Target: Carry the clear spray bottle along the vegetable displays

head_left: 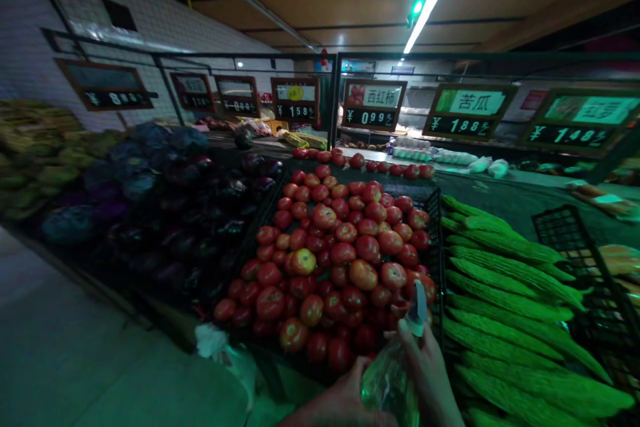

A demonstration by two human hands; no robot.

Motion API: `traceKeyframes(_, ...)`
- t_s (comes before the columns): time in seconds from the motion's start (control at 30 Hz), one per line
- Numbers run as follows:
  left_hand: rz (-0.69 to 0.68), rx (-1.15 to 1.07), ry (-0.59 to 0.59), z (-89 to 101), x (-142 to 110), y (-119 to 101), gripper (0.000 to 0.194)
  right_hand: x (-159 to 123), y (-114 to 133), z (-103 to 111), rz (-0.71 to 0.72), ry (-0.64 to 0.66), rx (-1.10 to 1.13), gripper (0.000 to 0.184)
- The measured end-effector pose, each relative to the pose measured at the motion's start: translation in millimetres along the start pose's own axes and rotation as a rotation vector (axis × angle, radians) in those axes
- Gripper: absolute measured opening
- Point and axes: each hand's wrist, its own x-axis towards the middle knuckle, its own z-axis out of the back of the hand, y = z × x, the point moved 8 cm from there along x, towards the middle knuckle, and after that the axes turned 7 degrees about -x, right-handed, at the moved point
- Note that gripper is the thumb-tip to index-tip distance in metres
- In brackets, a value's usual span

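Note:
Both of my hands are at the lower edge, in front of the tomatoes (345, 253). They hold a clear spray bottle (387, 383) with a pale grey-white top, tilted away from me. My right hand (425, 360) is closed round its neck and upper side, the thumb lying just below the top. My left hand (343, 397) grips the bottle's body from the left; some of its fingers are out of sight. Red tomatoes, a few of them yellowish, are heaped in a black crate just beyond the bottle.
Green bitter melons (510, 287) lie to the right, beside a black plastic crate (565, 233). Dark eggplants (200, 213) and purple cabbages (150, 160) are piled left. Price signs (375, 105) hang from a rail behind. A white plastic bag (227, 360) hangs at the stand's front edge.

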Motion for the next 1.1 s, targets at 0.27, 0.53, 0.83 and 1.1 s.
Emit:
traceKeyframes(0.27, -0.166, -0.179, -0.016, 67.2, -76.1, -75.9, 0.097, -7.0, 32.7, -172.3, 0.102, 0.293, -0.041, 0.05)
traceKeyframes(0.53, -0.158, -0.158, -0.345, 175.0, -147.7, -85.2, 0.082, -22.8, 61.0, -327.0, 0.265, 0.672, -0.062, 0.036)
traceKeyframes(0.83, -0.142, -0.217, -0.537, 235.6, -147.7, -81.4, 0.102, -8.9, 57.8, -363.7, 0.237, 0.556, -0.056, 0.027)
traceKeyframes(1.1, 0.043, 0.081, -0.121, 163.4, -73.6, -119.2, 0.092, 22.4, 69.4, -242.7, 0.178, 0.197, 0.028, 0.05)
